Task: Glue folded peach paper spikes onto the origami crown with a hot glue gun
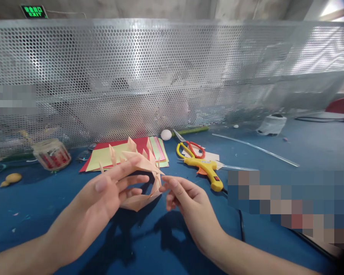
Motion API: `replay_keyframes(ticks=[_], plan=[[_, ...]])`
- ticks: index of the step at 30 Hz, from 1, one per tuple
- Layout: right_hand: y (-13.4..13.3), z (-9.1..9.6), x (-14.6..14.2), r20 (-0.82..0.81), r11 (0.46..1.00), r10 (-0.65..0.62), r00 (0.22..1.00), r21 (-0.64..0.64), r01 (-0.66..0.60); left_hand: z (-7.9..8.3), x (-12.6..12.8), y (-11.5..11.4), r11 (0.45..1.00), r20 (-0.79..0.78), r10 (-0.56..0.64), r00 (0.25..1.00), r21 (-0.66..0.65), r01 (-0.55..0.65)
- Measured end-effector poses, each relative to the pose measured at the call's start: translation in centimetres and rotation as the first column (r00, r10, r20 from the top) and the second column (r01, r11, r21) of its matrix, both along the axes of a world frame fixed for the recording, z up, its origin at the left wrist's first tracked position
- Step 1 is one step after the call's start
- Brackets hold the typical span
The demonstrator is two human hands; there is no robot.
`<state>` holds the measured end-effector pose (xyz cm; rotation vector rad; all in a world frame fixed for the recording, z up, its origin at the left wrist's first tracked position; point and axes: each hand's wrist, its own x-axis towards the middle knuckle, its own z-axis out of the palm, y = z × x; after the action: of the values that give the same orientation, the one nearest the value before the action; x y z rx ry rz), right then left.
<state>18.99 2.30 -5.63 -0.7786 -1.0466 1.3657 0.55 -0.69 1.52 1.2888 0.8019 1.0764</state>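
Note:
A peach-coloured ring of folded paper (137, 203) with several upright points stands on the blue table between my hands. My left hand (103, 194) is open, palm turned inward, its index finger reaching along a pointed folded paper piece (145, 165) at the ring's upper side. The other fingers are spread over the ring's left part. My right hand (189, 198) is closed in a pinch at the ring's right side, where the pointed piece's tip meets the fingertips. The exact spot between those fingers is hidden.
Coloured paper sheets (99, 158) lie behind the ring. To the right are scissors (190, 147), a yellow hot glue gun (205, 167) with a black cord, and a clear glue stick (258, 149). A white egg-shaped object (166, 135) sits near the perforated metal screen (137, 76).

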Motion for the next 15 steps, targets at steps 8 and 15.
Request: replay_keyframes(ticks=[8, 15], plan=[[-0.8, -0.6, -0.2, 0.455, 0.955, 0.120, 0.883, 0.192, -0.228, 1.7, -0.5, 0.7, 0.997, -0.023, 0.083, 0.996, 0.009, -0.083], [-0.5, -1.0, 0.0, 0.627, 0.888, -0.158, 0.763, 0.429, -0.168, 1.4, -2.9, 0.5, 0.985, -0.397, 0.055, 0.916, 0.170, 0.014]])
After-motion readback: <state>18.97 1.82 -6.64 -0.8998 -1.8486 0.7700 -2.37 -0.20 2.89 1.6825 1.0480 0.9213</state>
